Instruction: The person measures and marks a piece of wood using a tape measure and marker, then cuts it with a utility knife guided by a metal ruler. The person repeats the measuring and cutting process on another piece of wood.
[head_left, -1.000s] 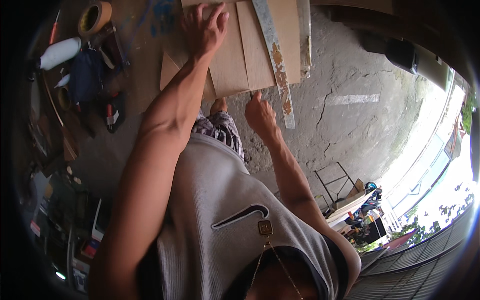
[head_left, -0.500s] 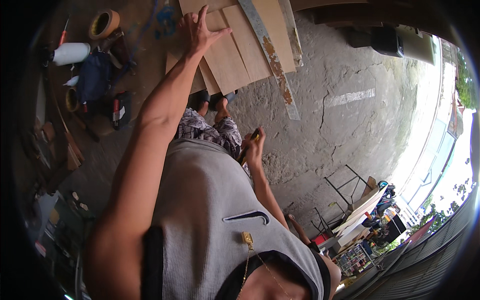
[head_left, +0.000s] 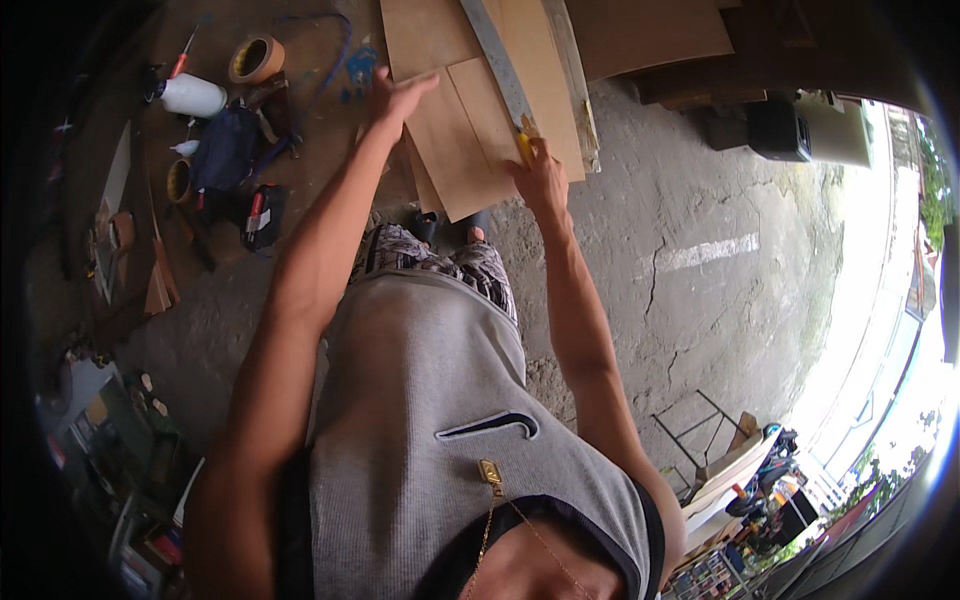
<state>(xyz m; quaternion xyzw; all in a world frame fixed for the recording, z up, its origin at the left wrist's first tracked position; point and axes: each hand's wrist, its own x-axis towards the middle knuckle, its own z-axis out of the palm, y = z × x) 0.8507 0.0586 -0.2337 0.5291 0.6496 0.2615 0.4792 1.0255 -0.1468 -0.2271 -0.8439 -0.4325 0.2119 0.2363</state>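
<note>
My left hand (head_left: pixel 398 100) hovers at or just over the left edge of thin plywood sheets (head_left: pixel 480 120), fingers stretched out and nothing in them. My right hand (head_left: pixel 541 178) is closed round a yellow-and-black utility knife (head_left: pixel 525 148) at the near end of a long metal straightedge (head_left: pixel 493 52). The straightedge lies lengthwise across the plywood, its near end partly hidden by the knife and hand. Whether the knife's blade touches the wood is too small to tell.
On the brown worktop at left are a roll of tape (head_left: pixel 257 60), a white bottle (head_left: pixel 193 96), a dark blue pouch (head_left: pixel 226 148) and a red-and-black tool (head_left: pixel 257 215). A brown board (head_left: pixel 650 40) lies far right. A metal frame (head_left: pixel 690 430) stands on the cracked concrete floor.
My right hand has risen from beside my hip to the straightedge, bringing the knife. My left hand has dropped slightly, its fingers less spread. The view has shifted a little.
</note>
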